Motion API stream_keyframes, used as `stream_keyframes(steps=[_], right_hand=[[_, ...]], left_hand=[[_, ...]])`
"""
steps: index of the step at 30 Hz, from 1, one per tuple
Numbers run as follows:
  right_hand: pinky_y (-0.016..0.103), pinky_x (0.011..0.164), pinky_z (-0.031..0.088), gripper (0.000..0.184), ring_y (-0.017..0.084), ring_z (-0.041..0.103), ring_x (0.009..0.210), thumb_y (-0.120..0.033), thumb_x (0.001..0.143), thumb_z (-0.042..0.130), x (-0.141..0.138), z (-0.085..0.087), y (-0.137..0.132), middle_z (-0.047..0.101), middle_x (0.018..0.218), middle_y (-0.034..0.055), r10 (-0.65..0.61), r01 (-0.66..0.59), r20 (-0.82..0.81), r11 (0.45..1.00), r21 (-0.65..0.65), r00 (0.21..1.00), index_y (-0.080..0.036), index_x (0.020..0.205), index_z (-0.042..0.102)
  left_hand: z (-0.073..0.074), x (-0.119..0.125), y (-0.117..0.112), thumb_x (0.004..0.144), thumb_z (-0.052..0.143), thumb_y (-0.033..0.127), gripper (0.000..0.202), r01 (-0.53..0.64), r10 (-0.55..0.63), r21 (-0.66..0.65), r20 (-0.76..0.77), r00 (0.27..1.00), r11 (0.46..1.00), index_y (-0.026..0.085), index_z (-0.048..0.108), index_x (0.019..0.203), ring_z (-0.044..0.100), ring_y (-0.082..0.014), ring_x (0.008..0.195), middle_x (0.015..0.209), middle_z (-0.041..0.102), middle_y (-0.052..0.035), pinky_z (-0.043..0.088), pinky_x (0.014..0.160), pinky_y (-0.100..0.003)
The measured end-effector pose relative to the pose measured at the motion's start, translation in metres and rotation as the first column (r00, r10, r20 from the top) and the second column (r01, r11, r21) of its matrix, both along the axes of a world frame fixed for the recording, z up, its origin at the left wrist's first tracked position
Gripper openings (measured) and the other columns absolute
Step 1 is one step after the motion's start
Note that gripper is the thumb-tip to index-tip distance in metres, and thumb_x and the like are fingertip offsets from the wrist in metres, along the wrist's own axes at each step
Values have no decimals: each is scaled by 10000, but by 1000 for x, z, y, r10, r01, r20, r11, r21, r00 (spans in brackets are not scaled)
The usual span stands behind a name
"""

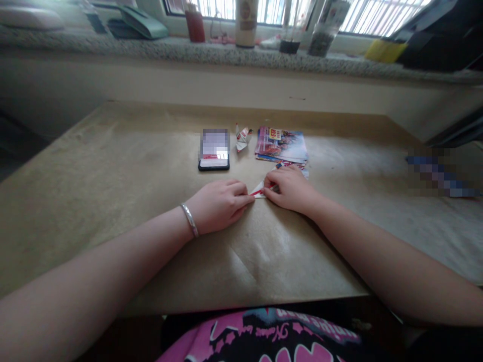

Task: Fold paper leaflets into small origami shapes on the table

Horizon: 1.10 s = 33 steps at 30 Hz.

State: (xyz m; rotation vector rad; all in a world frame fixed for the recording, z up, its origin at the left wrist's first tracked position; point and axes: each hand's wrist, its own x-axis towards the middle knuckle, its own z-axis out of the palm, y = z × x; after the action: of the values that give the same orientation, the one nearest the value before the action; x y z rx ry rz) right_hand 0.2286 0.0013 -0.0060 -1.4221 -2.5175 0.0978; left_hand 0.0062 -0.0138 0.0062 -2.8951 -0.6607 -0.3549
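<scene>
On the table, a small piece of folded paper point(257, 191), white with red print, lies between my two hands. My left hand point(225, 203), with a silver bangle at its wrist, has its fingers closed at the paper's left tip. Curled over the right part of the paper, my right hand point(290, 188) pinches it with thumb and forefinger and hides much of it. A folded paper figure point(242, 138) stands beyond my hands. To its right is a stack of colourful printed sheets point(282, 144), its near edge close to my right hand.
A phone point(214, 163) lies on the tan table point(151, 166), left of the paper figure. Bottles point(246, 22) and a yellow object point(385, 50) stand on the stone windowsill point(169, 53). A blurred blue item point(437, 173) is at the far right.
</scene>
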Motion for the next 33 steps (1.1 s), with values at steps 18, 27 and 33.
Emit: stream_keyframes(steps=[18,27,33], right_hand=[[366,819,288,165,232,573,867,-321,838,509,-1,3,-5,692,860,65,-9,9,35,1000,3,999,-194,784,599],[360,803,298,162,232,579,860,-321,834,513,1,0,-6,694,851,57,-6,5,20,1000,21,1000,-195,769,593],[358,797,298,162,229,574,852,-322,835,515,2,-1,-6,693,844,52,-3,3,23,1000,18,1000,-197,768,592]], left_hand=[[3,-4,6,901,446,193,296,28,-29,-21,-62,998,999,172,659,1106,569,-173,838,919,633,-81,478,735,-282],[8,-6,9,906,428,203,295,45,-48,-57,-66,997,997,184,678,1060,568,-172,813,925,647,-61,478,732,-287],[7,-10,11,869,458,181,305,49,-56,-104,-71,996,993,202,685,1072,584,-169,844,974,654,-61,481,750,-280]])
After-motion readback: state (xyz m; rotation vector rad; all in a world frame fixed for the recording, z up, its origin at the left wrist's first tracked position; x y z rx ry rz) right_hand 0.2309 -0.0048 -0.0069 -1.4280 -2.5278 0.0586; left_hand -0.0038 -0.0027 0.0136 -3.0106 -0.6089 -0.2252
